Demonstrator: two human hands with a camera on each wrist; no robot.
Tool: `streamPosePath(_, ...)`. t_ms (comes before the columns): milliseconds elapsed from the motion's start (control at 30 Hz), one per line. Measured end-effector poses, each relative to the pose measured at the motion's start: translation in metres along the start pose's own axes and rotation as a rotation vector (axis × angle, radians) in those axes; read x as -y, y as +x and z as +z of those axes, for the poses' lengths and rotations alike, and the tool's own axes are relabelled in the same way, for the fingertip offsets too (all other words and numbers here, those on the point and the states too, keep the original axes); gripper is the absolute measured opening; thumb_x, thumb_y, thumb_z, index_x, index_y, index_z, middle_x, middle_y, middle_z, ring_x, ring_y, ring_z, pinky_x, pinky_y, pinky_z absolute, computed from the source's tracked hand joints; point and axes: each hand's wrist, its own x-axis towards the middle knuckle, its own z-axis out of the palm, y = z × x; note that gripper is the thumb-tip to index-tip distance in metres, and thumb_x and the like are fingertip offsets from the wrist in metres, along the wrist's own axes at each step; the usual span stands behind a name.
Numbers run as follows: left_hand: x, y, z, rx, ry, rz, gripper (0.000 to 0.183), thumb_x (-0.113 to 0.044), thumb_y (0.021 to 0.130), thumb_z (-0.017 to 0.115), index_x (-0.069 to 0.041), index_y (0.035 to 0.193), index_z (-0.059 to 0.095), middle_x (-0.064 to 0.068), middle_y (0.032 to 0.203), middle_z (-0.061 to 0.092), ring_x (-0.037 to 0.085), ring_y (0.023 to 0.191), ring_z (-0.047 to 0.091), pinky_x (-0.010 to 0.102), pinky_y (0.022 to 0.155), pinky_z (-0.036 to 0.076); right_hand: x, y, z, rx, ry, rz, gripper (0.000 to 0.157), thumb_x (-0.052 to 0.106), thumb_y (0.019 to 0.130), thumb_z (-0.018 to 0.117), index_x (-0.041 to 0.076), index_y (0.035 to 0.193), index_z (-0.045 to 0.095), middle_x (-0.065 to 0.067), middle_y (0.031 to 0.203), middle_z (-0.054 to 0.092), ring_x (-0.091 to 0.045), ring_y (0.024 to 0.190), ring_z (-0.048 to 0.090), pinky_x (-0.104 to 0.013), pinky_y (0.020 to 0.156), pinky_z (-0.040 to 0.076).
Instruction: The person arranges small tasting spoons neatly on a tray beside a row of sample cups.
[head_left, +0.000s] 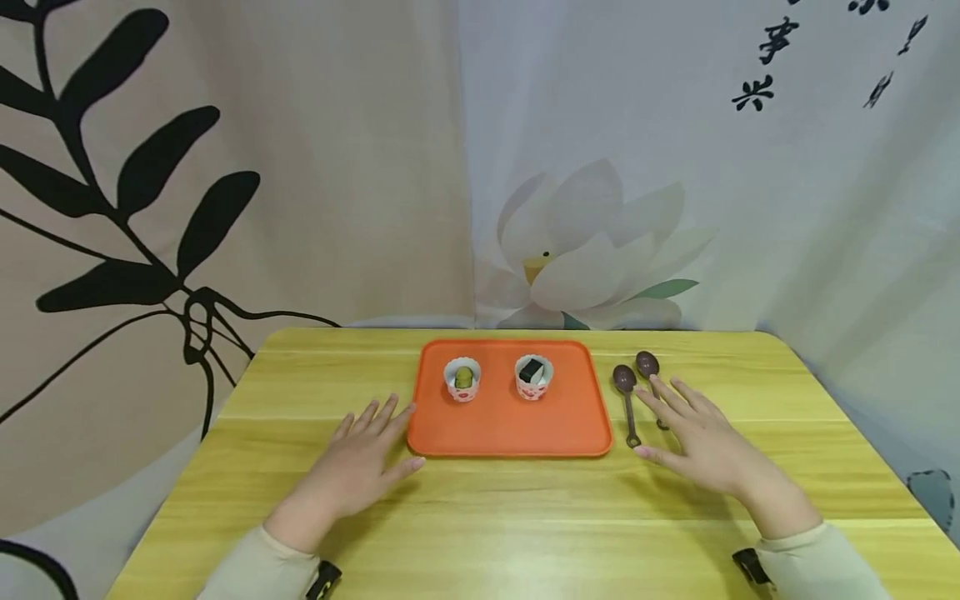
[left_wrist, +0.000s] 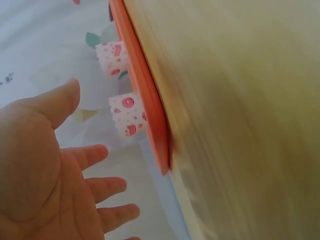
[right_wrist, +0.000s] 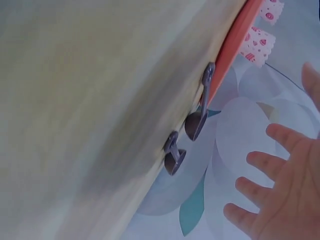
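Observation:
An orange tray (head_left: pixel 495 429) lies on the table with two patterned paper cups on it. The left cup (head_left: pixel 462 392) holds something olive green; in the right cup (head_left: pixel 533 388) sit a black piece and a white one. My left hand (head_left: pixel 358 467) is spread with nothing in it, beside the tray's left edge. To the right, two dark brown spoons lie side by side, the nearer spoon (head_left: pixel 628 408) close to the tray and the other spoon (head_left: pixel 647 364) partly hidden by my right hand (head_left: pixel 705 446). That hand is spread above the table, its fingers straight and holding nothing.
The yellow wood-grain table (head_left: pixel 517 533) reaches back to a curtain (head_left: pixel 360 167) printed with dark leaves and a pale flower. Each forearm has a light sleeve and a black wrist strap (head_left: pixel 750 567). A dark curved cable (head_left: pixel 41 562) shows at lower left.

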Motion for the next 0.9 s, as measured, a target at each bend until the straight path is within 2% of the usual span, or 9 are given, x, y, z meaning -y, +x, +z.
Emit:
streamPosePath(233,-0.004,0.003,0.006,0.024,-0.021,-0.008,0.075,-0.055,0.099,0.053,-0.012,0.157,0.033,0.019,0.162,0.024,0.049,0.145,0.026,0.069,0.114,0.017,0.010,0.008,0.004,0.029,0.012,-0.012,0.080,0.057,0.095,0.059,0.018,0.159,0.031,-0.016,0.164,0.022,-0.046,0.148,0.016,-0.069,0.113,0.018)
streamPosePath(733,-0.009,0.020,0.011,0.135,-0.044,-0.035,0.077,-0.056,0.099,0.052,-0.009,0.156,0.035,0.022,0.163,0.020,0.051,0.145,0.022,0.069,0.114,0.017,0.030,0.024,0.013,0.104,0.010,-0.063,0.077,0.059,0.097,0.055,0.011,0.155,0.039,-0.017,0.162,0.026,-0.044,0.149,0.018,-0.064,0.116,0.018)
streamPosePath(900,-0.008,0.024,0.011,0.155,-0.036,-0.060,0.078,-0.057,0.098,0.053,-0.009,0.156,0.035,0.023,0.163,0.021,0.051,0.145,0.022,0.069,0.114,0.016,0.033,0.027,0.016,0.112,0.012,-0.069,0.074,0.054,0.097,0.059,0.009,0.153,0.042,-0.020,0.161,0.029,-0.046,0.147,0.021,-0.065,0.115,0.019)
